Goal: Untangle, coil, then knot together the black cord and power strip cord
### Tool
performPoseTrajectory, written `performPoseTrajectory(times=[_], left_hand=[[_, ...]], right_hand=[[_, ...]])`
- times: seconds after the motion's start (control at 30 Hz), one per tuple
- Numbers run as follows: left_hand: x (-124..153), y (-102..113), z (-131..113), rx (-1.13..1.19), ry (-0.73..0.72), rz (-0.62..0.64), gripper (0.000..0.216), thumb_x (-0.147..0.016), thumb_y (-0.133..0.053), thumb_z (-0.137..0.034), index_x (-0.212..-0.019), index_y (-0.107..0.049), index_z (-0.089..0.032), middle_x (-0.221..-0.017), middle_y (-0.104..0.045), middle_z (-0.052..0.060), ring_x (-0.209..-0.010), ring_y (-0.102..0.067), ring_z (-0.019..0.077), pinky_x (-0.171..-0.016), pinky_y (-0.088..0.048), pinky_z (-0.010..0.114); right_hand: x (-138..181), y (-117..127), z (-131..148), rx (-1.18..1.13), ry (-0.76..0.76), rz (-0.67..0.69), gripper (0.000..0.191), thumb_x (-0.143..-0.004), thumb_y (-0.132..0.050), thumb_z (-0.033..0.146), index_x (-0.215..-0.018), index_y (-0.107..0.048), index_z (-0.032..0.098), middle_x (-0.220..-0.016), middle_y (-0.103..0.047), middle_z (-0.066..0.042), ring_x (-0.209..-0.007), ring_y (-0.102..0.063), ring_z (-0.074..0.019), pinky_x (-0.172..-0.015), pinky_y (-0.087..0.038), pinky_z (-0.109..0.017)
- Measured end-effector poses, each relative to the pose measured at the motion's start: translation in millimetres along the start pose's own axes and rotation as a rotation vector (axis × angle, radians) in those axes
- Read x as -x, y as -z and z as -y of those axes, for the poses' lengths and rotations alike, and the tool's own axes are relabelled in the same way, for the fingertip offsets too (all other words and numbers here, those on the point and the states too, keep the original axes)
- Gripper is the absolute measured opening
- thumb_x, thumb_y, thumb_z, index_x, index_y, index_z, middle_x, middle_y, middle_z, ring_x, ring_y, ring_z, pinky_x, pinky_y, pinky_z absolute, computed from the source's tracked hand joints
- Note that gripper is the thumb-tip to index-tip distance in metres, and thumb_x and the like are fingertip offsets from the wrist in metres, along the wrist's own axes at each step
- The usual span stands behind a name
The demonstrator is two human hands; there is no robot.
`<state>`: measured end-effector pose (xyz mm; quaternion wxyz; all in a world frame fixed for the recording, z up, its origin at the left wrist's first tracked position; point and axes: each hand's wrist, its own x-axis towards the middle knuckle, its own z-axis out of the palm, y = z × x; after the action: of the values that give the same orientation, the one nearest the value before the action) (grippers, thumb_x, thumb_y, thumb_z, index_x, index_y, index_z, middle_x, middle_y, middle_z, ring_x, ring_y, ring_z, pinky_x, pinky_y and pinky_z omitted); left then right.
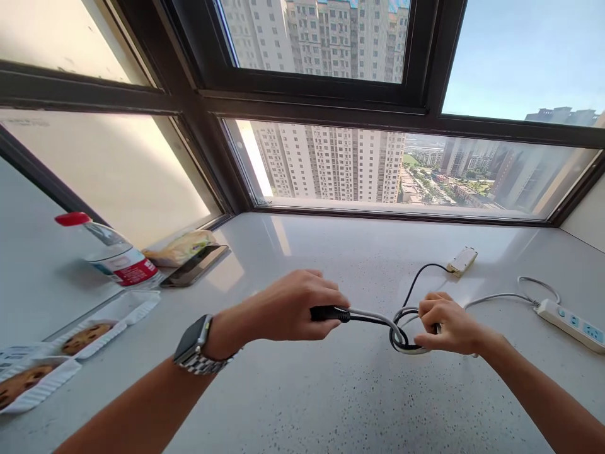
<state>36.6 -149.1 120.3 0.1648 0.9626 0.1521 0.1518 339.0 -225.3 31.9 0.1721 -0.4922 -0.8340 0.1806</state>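
Observation:
My left hand [297, 306], with a watch [195, 340] on its wrist, is closed around a black cable plug [327, 313]. From that fist a grey cable [371, 313] and a black cable [366, 320] run side by side to the right. They cross in a loose knot-like loop [401, 347] beside my right hand [444, 323], whose fingers are closed on the cables. Part of the loop is hidden behind those fingers. Beyond it, the black cable leads to a small pale box [462, 261], and the grey one to a white power strip [571, 325].
On the left of the speckled white sill [331, 403] stand a bottle with a red cap [118, 255], a wrapped food packet [182, 248] and a phone [195, 266]. White plastic trays [135, 307] with cookies [87, 338] lie nearer. A dark-framed window [326, 101] bounds the back.

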Motion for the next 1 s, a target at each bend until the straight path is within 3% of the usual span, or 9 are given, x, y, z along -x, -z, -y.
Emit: performPoseTrajectory(times=[0.1, 0.2, 0.33, 0.47, 0.57, 0.67, 0.77, 0.87, 1.0], left_hand=[[18, 19, 12, 0.0, 0.114, -0.005, 0.02, -0.077, -0.06, -0.025, -0.092, -0.074, -0.026, -0.069, -0.069, 0.002, -0.062, -0.06, 0.0152, -0.064, -0.042, 0.024], [33, 26, 24, -0.014, 0.192, 0.001, 0.021, -0.078, -0.06, -0.031, -0.093, -0.074, -0.025, -0.075, -0.071, 0.005, -0.068, -0.062, 0.0173, -0.065, -0.045, 0.024], [43, 23, 42, -0.022, 0.236, -0.003, 0.024, -0.079, -0.059, -0.033, -0.095, -0.073, -0.022, -0.076, -0.071, 0.006, -0.068, -0.062, 0.0166, -0.065, -0.045, 0.023], [31, 11, 67, -0.077, 0.315, 0.006, 0.031, -0.083, -0.053, -0.039, -0.099, -0.071, -0.019, -0.076, -0.069, 0.005, -0.065, -0.059, 0.0154, -0.06, -0.043, 0.022], [17, -2, 93, -0.198, 0.383, 0.037, 0.038, -0.084, -0.046, -0.045, -0.1, -0.069, -0.02, -0.082, -0.071, 0.005, -0.068, -0.06, 0.0173, -0.066, -0.044, 0.026], [14, -10, 126, -0.323, 0.448, 0.042, 0.042, -0.084, -0.042, -0.046, -0.105, -0.068, -0.021, -0.095, -0.072, 0.007, -0.079, -0.063, 0.0215, -0.078, -0.045, 0.031], [27, -11, 159, -0.413, 0.561, 0.025, 0.046, -0.083, -0.039, -0.044, -0.112, -0.066, -0.021, -0.103, -0.071, 0.008, -0.086, -0.064, 0.0252, -0.08, -0.045, 0.034], [44, -11, 180, -0.493, 0.722, 0.033, 0.05, -0.085, -0.035, -0.043, -0.12, -0.062, -0.018, -0.105, -0.07, 0.012, -0.083, -0.065, 0.0276, -0.078, -0.045, 0.037], [54, -17, 188, -0.579, 0.995, 0.016, 0.049, -0.089, -0.03, -0.04, -0.121, -0.058, -0.016, -0.111, -0.068, 0.014, -0.092, -0.062, 0.0299, -0.082, -0.042, 0.041]], right_hand=[[20, 7, -22, 0.085, 0.101, -0.161, 0.055, -0.089, -0.047, 0.052, -0.048, -0.043, 0.017, -0.061, -0.049, -0.002, -0.064, -0.038, -0.0141, -0.067, -0.032, -0.031], [34, 16, -43, 0.256, 0.177, -0.319, 0.053, -0.091, -0.046, 0.053, -0.051, -0.045, 0.017, -0.063, -0.052, -0.003, -0.064, -0.038, -0.0142, -0.065, -0.028, -0.031], [40, 25, -64, 0.466, 0.227, -0.413, 0.05, -0.09, -0.048, 0.054, -0.056, -0.051, 0.017, -0.069, -0.058, -0.004, -0.066, -0.042, -0.0145, -0.068, -0.029, -0.032], [31, 18, -72, 0.508, 0.188, -0.459, 0.043, -0.09, -0.049, 0.051, -0.063, -0.06, 0.018, -0.078, -0.063, -0.006, -0.072, -0.05, -0.0165, -0.07, -0.034, -0.033], [22, 0, -66, 0.429, 0.044, -0.549, 0.034, -0.091, -0.048, 0.049, -0.089, -0.067, 0.02, -0.097, -0.065, -0.009, -0.086, -0.057, -0.0208, -0.075, -0.042, -0.034], [27, -23, -56, 0.34, -0.108, -0.574, 0.04, -0.09, -0.048, 0.049, -0.118, -0.058, 0.023, -0.121, -0.058, -0.011, -0.108, -0.055, -0.0255, -0.083, -0.047, -0.038], [56, -40, -62, 0.323, -0.232, -0.556, 0.041, -0.089, -0.047, 0.051, -0.12, -0.057, 0.026, -0.126, -0.056, -0.01, -0.114, -0.053, -0.0269, -0.086, -0.048, -0.041], [102, -36, -95, 0.444, -0.448, -0.626, 0.046, -0.087, -0.043, 0.056, -0.115, -0.06, 0.024, -0.124, -0.058, -0.013, -0.113, -0.053, -0.0327, -0.086, -0.047, -0.049], [171, -5, -161, 0.621, -0.964, -0.657, 0.073, -0.076, -0.043, 0.067, -0.125, -0.058, 0.015, -0.132, -0.049, -0.026, -0.124, -0.041, -0.0464, -0.087, -0.038, -0.06]])
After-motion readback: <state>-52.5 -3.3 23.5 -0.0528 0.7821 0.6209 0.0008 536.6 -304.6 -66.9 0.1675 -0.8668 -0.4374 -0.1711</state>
